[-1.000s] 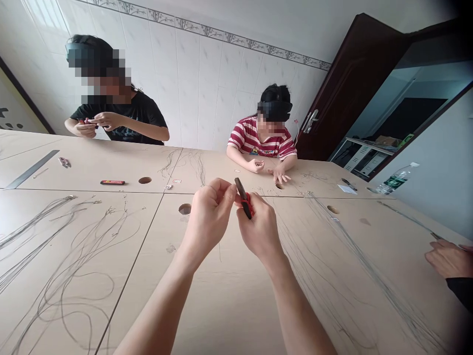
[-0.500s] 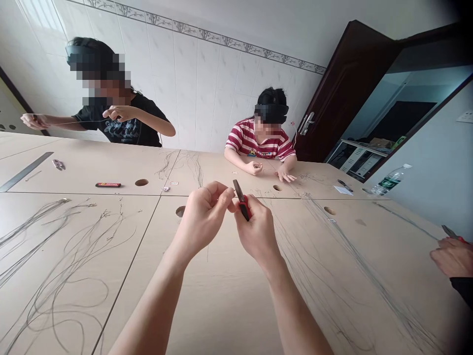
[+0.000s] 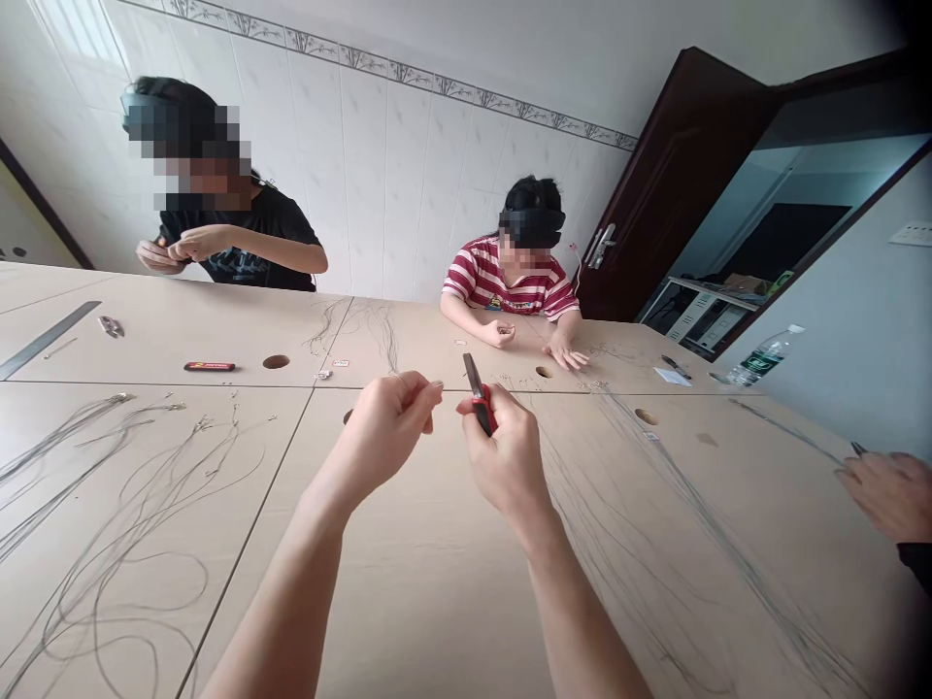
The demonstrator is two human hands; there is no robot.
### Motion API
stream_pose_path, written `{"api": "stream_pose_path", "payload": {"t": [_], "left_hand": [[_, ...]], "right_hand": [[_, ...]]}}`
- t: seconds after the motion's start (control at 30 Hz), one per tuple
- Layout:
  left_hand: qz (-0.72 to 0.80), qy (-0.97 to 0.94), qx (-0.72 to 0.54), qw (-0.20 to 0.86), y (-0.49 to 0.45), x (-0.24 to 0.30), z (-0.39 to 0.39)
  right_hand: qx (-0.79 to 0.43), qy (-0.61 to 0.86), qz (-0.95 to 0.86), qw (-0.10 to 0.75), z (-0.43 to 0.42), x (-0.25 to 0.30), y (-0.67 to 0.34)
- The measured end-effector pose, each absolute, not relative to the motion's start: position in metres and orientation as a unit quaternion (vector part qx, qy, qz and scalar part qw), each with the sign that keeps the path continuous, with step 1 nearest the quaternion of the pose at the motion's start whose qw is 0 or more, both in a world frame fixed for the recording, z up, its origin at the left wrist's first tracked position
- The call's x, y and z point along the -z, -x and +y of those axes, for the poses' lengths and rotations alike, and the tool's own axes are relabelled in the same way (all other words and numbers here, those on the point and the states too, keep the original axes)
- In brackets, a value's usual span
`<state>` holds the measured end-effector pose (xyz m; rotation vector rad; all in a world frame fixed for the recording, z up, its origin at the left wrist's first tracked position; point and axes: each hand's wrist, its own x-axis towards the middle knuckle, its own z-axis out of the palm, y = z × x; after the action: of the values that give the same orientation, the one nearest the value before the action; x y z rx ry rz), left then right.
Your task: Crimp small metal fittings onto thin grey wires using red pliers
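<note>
My right hand (image 3: 502, 437) is wrapped round a pair of pliers (image 3: 477, 396) with red and black handles, the metal jaws pointing up and away from me. To its left, my left hand (image 3: 389, 422) is closed in a pinch, thumb against fingers, a short gap from the pliers. Whatever sits between those fingertips is too small to make out. Both hands hover above the pale table (image 3: 408, 582). Thin grey wires (image 3: 389, 340) lie on the table beyond my left hand, and small metallic bits (image 3: 510, 379) lie beyond the pliers.
Long wire bundles lie at left (image 3: 123, 544) and at right (image 3: 699, 505). Farther back are a metal ruler (image 3: 50, 340), a red-and-black stick (image 3: 210, 367) and a water bottle (image 3: 766, 357). Two people sit opposite; another person's hand (image 3: 892, 490) works at the right edge.
My left hand has drawn left and slightly down, away from the pliers. My right hand has stayed nearly still. The person at far left has brought both hands together.
</note>
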<state>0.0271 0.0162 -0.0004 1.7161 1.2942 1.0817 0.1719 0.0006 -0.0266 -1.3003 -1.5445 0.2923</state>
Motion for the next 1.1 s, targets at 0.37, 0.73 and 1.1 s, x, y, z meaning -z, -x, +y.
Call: {"api": "stream_pose_path", "payload": {"t": [0.37, 0.73, 1.1], "left_hand": [[0.215, -0.324, -0.659, 0.644, -0.031, -0.005, 0.026], [0.008, -0.160, -0.649, 0.744, -0.037, -0.012, 0.015], [0.031, -0.180, -0.667, 0.723, -0.035, -0.009, 0.016]], "right_hand": [[-0.121, 0.553, -0.639, 0.521, 0.002, 0.030, -0.169], [-0.151, 0.542, -0.655, 0.505, 0.001, 0.034, -0.158], [-0.185, 0.533, -0.665, 0.489, -0.001, 0.034, -0.155]]}}
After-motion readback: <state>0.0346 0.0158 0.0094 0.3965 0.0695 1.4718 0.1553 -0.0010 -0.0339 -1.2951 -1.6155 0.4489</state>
